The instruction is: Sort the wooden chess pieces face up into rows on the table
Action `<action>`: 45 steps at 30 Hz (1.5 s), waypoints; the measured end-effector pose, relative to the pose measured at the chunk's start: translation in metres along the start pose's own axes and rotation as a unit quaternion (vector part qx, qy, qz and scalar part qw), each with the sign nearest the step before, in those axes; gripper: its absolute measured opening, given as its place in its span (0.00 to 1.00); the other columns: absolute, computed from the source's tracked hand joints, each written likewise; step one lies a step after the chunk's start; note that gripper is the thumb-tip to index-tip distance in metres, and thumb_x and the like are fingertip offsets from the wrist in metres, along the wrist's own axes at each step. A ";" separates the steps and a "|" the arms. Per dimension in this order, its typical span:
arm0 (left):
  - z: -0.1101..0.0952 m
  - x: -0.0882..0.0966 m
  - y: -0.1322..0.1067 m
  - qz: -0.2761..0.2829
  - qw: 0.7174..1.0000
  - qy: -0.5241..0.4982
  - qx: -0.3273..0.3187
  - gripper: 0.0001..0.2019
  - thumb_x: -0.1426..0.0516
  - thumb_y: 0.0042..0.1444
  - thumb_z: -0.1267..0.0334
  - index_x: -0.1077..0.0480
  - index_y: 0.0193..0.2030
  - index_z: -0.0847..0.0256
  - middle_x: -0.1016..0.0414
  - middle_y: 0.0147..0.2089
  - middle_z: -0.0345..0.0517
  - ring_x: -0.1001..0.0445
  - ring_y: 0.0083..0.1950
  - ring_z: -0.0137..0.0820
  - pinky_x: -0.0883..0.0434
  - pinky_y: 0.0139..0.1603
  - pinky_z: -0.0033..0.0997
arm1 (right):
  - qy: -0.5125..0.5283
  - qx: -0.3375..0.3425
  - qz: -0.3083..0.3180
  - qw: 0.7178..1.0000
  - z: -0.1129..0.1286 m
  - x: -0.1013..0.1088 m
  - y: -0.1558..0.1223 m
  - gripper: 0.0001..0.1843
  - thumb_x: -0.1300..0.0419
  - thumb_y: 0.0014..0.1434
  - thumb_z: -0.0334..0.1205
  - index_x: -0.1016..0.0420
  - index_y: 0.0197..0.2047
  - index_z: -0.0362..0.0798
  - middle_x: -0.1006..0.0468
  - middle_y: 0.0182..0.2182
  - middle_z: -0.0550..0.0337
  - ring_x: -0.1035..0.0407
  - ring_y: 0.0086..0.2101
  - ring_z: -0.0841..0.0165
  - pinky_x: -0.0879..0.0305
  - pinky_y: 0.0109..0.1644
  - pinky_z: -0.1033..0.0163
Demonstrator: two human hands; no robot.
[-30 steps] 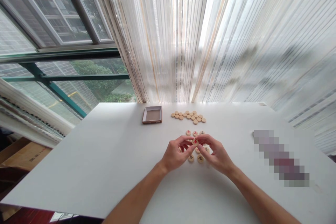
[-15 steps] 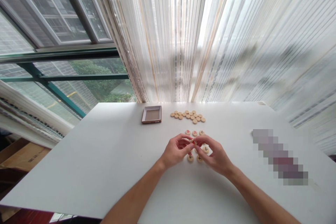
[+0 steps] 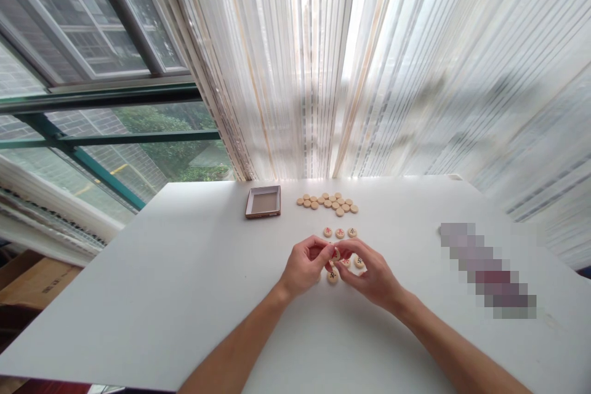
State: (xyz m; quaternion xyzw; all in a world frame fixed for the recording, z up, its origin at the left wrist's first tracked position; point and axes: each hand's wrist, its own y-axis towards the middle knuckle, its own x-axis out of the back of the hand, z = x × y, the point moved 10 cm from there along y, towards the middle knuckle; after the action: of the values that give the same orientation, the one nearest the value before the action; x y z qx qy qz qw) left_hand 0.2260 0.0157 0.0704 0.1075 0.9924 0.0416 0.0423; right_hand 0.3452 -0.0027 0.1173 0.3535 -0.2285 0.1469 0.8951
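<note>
Wooden piece (image 3: 337, 255), red-marked, held over the lettered discs (image 3: 332, 277) on the table (image 3: 184, 295), clamped between left hand (image 3: 302, 268) thumb and fingers. Right hand (image 3: 373, 272) curves beside it, thumb and index parted, contact unclear. Against half a second earlier, right thumb sits lower, gap to index wider.

Honestly love the xiangqi colours: red-lettered pieces (image 3: 340, 233) and black-lettered pieces (image 3: 352, 232) are both pale wood, and the held piece (image 3: 337, 255) shows red too. Blank pieces (image 3: 327, 204) are just plain tan. Shallow box (image 3: 263, 202) is brown outside, white inner walls, taupe bottom. Table (image 3: 184, 258)'s plain white, curtain (image 3: 295, 61)'s whitish with tan and grey stripes.
</note>
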 end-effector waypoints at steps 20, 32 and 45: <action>0.005 -0.009 -0.001 0.054 0.997 -0.045 0.006 0.19 0.37 0.59 0.54 0.30 0.51 0.65 0.19 0.44 0.57 0.19 0.38 0.36 0.24 0.39 0.34 | 0.018 -0.015 -0.013 1.000 -0.008 0.008 0.001 0.14 0.42 0.64 0.33 0.29 0.53 0.52 0.25 0.39 0.56 0.29 0.36 0.66 0.28 0.42 0.58; -0.007 -0.003 -0.004 0.002 0.997 0.069 -0.037 0.17 0.39 0.61 0.55 0.31 0.52 0.61 0.19 0.42 0.51 0.19 0.36 0.34 0.24 0.37 0.31 | 0.029 -0.040 -0.010 0.999 -0.015 0.007 -0.001 0.14 0.42 0.65 0.35 0.28 0.54 0.53 0.20 0.42 0.57 0.24 0.37 0.66 0.25 0.43 0.61; -0.027 -0.006 -0.012 -0.017 0.956 0.250 -0.152 0.11 0.41 0.61 0.63 0.29 0.51 0.55 0.19 0.44 0.43 0.22 0.34 0.27 0.25 0.35 0.26 | 0.048 -0.093 -0.029 0.994 -0.023 0.009 0.000 0.08 0.37 0.63 0.40 0.26 0.45 0.51 0.17 0.35 0.59 0.21 0.34 0.66 0.22 0.39 0.64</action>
State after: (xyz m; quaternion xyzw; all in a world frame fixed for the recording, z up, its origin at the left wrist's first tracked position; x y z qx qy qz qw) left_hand 0.2274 0.0011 0.0961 0.0695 0.9550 0.2164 -0.1907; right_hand 0.3601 0.0137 0.1073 0.2675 -0.1878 0.1161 0.9379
